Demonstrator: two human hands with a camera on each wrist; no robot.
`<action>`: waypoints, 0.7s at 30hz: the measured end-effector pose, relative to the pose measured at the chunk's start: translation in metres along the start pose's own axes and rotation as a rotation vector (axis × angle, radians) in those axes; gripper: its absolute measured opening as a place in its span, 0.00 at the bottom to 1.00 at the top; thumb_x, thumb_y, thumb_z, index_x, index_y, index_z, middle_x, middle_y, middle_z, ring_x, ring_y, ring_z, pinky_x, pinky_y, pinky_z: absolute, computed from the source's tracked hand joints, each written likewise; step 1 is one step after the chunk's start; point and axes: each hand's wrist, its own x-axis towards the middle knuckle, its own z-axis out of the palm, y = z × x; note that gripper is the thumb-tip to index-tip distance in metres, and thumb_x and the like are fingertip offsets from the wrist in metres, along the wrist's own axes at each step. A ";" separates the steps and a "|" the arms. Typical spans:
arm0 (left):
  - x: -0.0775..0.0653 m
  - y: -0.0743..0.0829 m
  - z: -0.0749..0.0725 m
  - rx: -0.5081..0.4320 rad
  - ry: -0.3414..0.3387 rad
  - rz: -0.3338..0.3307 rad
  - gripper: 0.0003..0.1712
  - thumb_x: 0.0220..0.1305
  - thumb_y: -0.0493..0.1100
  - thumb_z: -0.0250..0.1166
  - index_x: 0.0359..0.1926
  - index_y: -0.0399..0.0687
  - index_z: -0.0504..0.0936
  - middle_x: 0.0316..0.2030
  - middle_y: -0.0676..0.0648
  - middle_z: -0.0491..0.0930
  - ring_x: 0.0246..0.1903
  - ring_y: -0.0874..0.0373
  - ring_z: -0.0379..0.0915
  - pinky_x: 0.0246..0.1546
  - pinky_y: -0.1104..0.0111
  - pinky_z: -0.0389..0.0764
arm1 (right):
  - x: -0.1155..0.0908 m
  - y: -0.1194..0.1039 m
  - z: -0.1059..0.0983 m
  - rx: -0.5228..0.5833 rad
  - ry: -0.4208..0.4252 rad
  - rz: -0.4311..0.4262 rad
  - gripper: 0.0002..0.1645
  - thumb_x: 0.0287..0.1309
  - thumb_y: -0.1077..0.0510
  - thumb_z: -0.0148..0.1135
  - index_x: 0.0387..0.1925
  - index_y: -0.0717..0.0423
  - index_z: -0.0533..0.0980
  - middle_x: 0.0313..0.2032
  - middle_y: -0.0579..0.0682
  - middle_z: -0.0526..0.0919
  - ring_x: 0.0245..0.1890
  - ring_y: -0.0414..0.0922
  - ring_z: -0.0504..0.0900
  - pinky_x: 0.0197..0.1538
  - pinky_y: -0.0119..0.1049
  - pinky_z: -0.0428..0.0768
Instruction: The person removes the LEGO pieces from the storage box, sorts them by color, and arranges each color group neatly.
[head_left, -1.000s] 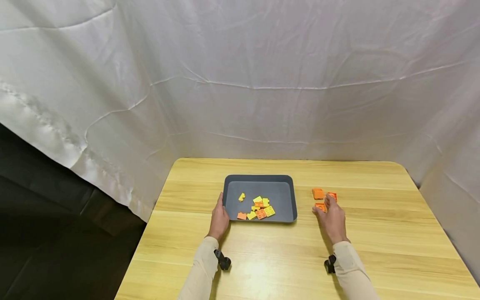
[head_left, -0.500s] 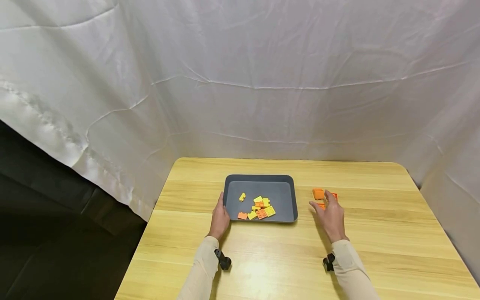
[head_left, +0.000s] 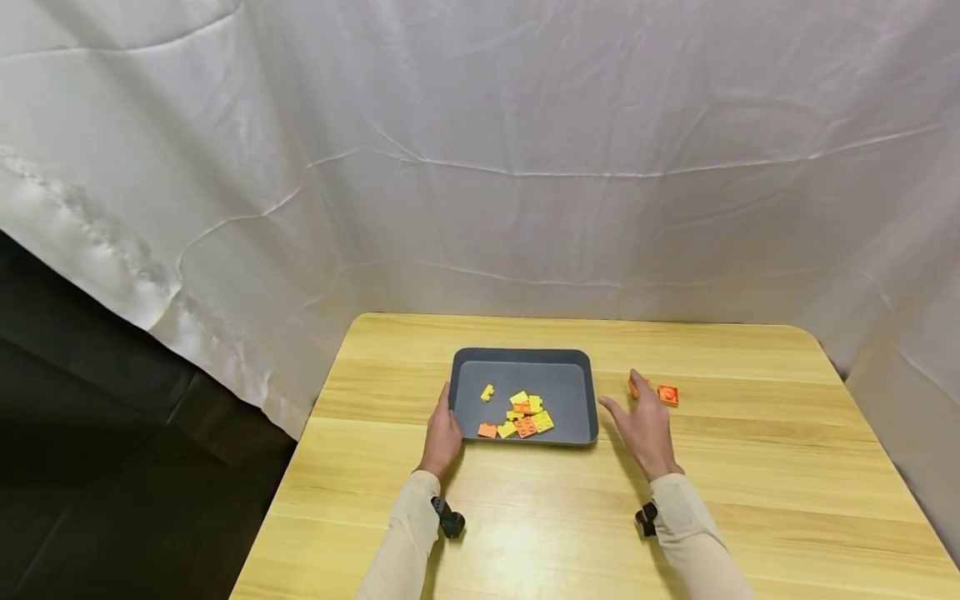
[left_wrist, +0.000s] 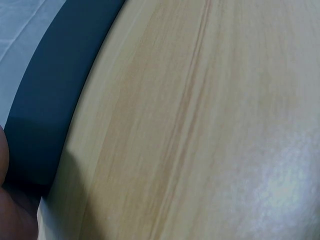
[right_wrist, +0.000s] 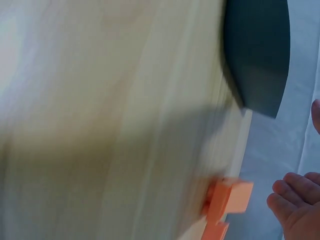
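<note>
My left hand lies along the left side of a dark grey tray, fingers straight against its outer wall and thumb by the near left corner. Yellow and orange toy building bricks are loosely grouped toward the tray's near side, with one yellow brick apart from them. My right hand is right of the tray with its thumb spread wide and nothing held. Beyond its fingers an orange brick shows in part, and another orange brick lies just right. The right wrist view shows orange bricks beside straight fingers.
The pale wooden table extends around the tray and bricks. White cloth hangs behind the table and along its sides, with dark fabric at the lower left. Each wrist carries a small black camera.
From close over the orange bricks, my right hand has shifted left toward the tray and its thumb has spread farther. It covers the nearer orange brick now. The left hand stays at the tray.
</note>
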 end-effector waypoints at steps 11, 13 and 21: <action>0.000 0.002 -0.001 -0.006 0.000 0.000 0.31 0.77 0.24 0.42 0.78 0.26 0.53 0.74 0.27 0.60 0.72 0.33 0.60 0.73 0.45 0.65 | -0.002 -0.029 0.026 0.008 -0.030 -0.074 0.50 0.56 0.54 0.80 0.71 0.74 0.66 0.61 0.73 0.77 0.57 0.70 0.80 0.58 0.64 0.80; 0.000 0.002 -0.001 -0.006 0.000 0.001 0.31 0.77 0.23 0.43 0.78 0.26 0.53 0.74 0.27 0.60 0.72 0.33 0.60 0.73 0.44 0.65 | -0.003 -0.034 0.031 0.002 -0.028 -0.097 0.50 0.56 0.54 0.80 0.71 0.75 0.66 0.60 0.73 0.78 0.55 0.70 0.80 0.58 0.64 0.81; -0.001 0.002 0.000 -0.005 0.002 0.003 0.31 0.76 0.23 0.43 0.78 0.25 0.54 0.74 0.27 0.60 0.72 0.33 0.60 0.73 0.45 0.65 | -0.005 -0.052 0.047 0.017 -0.062 -0.131 0.50 0.55 0.54 0.80 0.71 0.74 0.66 0.59 0.75 0.78 0.55 0.70 0.81 0.56 0.63 0.83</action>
